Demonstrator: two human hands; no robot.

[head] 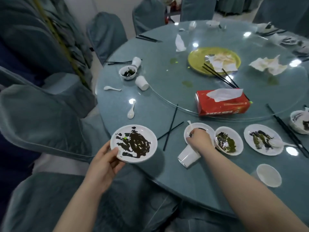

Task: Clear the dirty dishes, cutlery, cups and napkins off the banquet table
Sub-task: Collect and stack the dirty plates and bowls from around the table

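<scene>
Head view: the left hand [105, 162] grips a white plate [133, 143] smeared with dark sauce, thumb curled over its near-left rim, holding it at the near-left edge of the round bench [150, 101]. The right hand [199, 139] reaches into a white bowl [199, 132], fingers pinching a white spoon [190, 125]. A tipped paper cup [188, 156] lies just near that hand. To the right sit a second dirty bowl [228, 143] and a dirty plate [263, 139]. Crossed black chopsticks [170, 129] lie between the held plate and the bowl. On the glass turntable [167, 72] farther back rest a red tissue box [222, 102], a yellow plate [195, 59] and crumpled napkins [267, 65].
</scene>
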